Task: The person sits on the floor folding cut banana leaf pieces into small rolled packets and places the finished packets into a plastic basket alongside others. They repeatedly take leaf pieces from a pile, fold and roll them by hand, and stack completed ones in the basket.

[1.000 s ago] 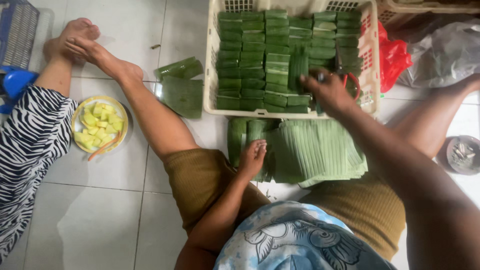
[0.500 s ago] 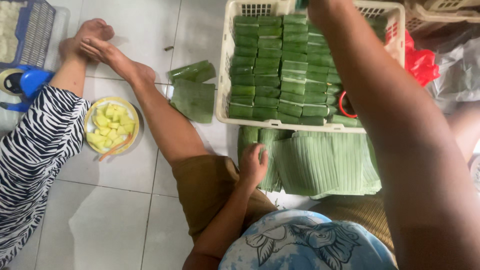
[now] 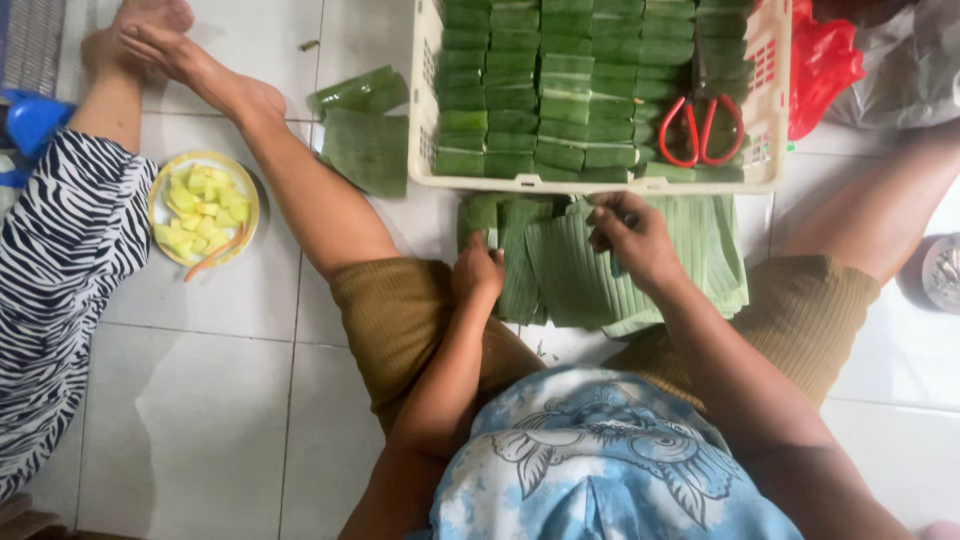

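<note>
I sit on a tiled floor with a stack of green banana-leaf sheets (image 3: pixel 640 270) between my legs. My left hand (image 3: pixel 478 272) rests on the left side of the stack, fingers curled over a folded leaf. My right hand (image 3: pixel 630 232) lies on top of the stack and pinches the edge of the top sheet. Just beyond the stack stands a cream plastic crate (image 3: pixel 590 182) packed with rows of folded leaf parcels (image 3: pixel 540 90). Red-handled scissors (image 3: pixel 703 125) lie inside the crate at its right.
Two loose leaf pieces (image 3: pixel 365 140) lie left of the crate. A yellow plate of cut pale-yellow chunks (image 3: pixel 203 207) sits on the floor at left, next to another person's zebra-striped sleeve (image 3: pixel 60 290). A red plastic bag (image 3: pixel 822 62) is behind the crate at right.
My right hand has come back from the crate down onto the leaf stack. The scissors now lie uncovered in the crate. My left hand has stayed on the stack.
</note>
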